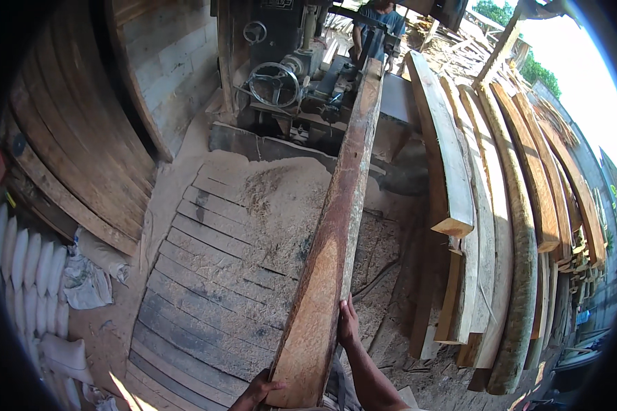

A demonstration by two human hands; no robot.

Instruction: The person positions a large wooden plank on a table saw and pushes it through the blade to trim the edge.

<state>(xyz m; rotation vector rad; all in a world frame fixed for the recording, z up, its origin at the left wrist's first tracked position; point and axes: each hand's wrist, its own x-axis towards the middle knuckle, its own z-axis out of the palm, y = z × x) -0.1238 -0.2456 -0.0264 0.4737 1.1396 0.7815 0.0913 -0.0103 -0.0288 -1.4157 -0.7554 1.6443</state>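
Note:
A long rough reddish-brown timber (332, 250) runs from my body away to a bandsaw-like machine (307, 79) with handwheels at the top. My left hand (259, 388) grips the timber's near end on the left side, thumb over its face. Higher up, on the right side, my right hand (347, 320) holds the timber's edge, fingers wrapped against it. The timber's far end lies at the machine's table, where a co-worker (373, 31) in a dark shirt stands behind it, face partly cut off.
Stacked boards and a log (504, 240) line the right. Sawdust (277, 198) covers much of the slatted floor (185, 274) beneath me. Planks (82, 151) lean on the left, above piled white sacks (27, 274). A dark hose or cable (380, 274) lies right of my timber.

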